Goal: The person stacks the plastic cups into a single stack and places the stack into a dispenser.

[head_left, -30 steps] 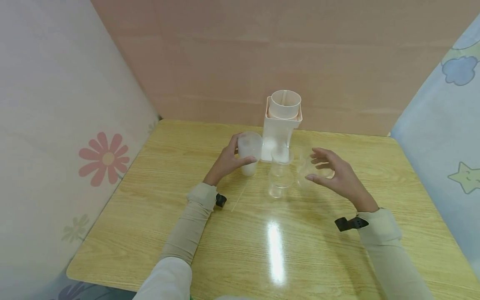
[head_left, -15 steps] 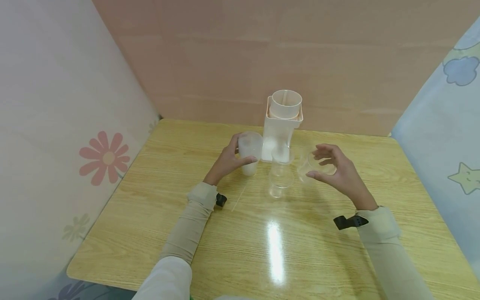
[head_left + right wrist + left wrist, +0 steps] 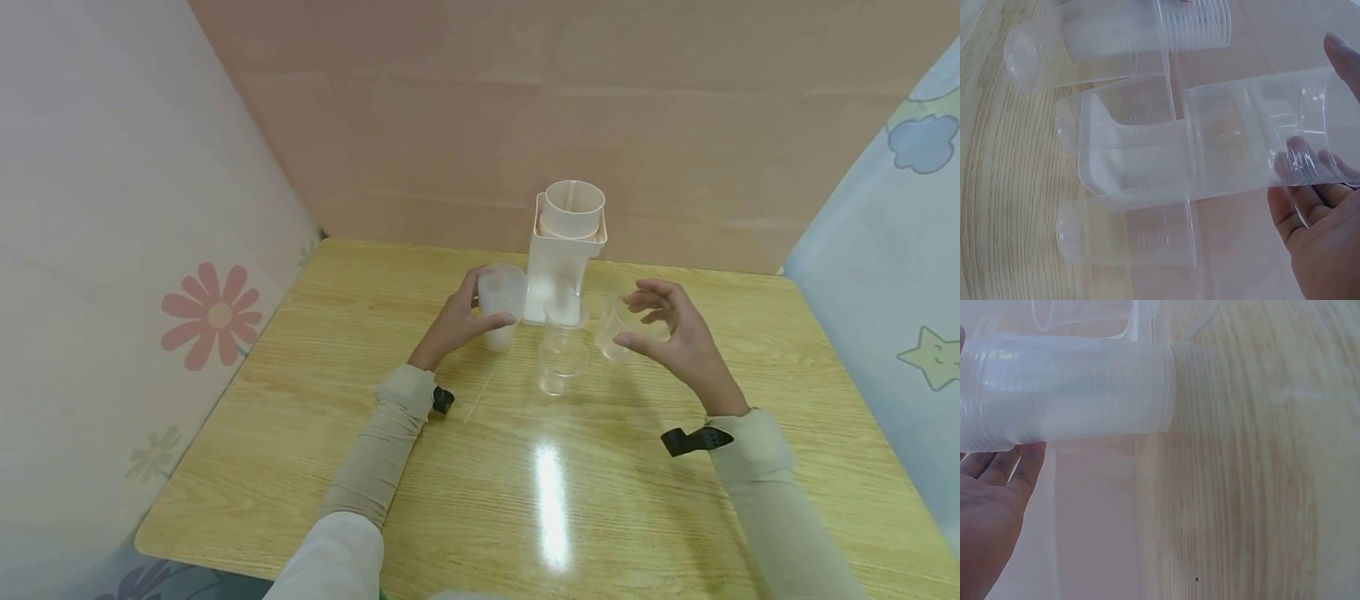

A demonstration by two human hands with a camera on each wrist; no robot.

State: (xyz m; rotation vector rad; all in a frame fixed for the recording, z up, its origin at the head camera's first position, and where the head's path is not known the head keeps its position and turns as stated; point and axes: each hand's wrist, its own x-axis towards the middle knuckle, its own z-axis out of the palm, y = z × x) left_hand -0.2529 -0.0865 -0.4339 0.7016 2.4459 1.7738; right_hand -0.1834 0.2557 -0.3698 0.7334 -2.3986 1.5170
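Partly hidden, the left hand (image 3: 453, 323) clasps the cup stack (image 3: 502, 296) left of the white stand (image 3: 557, 271); the stack's long axis runs upright, rims up. Faint in outline, the clear cup (image 3: 1235, 131) points mouth-up in the curled right hand (image 3: 678, 342), its rim cut off in the right wrist view; whether its base touches the table (image 3: 360, 325) is unclear.

The right hand (image 3: 1322, 234) holds a clear plastic cup (image 3: 1285, 122), some fingers showing through it. Beyond the hand, over a wood-grain tabletop (image 3: 997, 162), are an outer graduated cup (image 3: 1054, 56) and a middle graduated cup (image 3: 1122, 109) toward its thumb side, another graduated cup (image 3: 1129, 234) toward its finger side, and a white stand (image 3: 1110, 172). Past the outer graduated cup show nested cups (image 3: 1200, 25).
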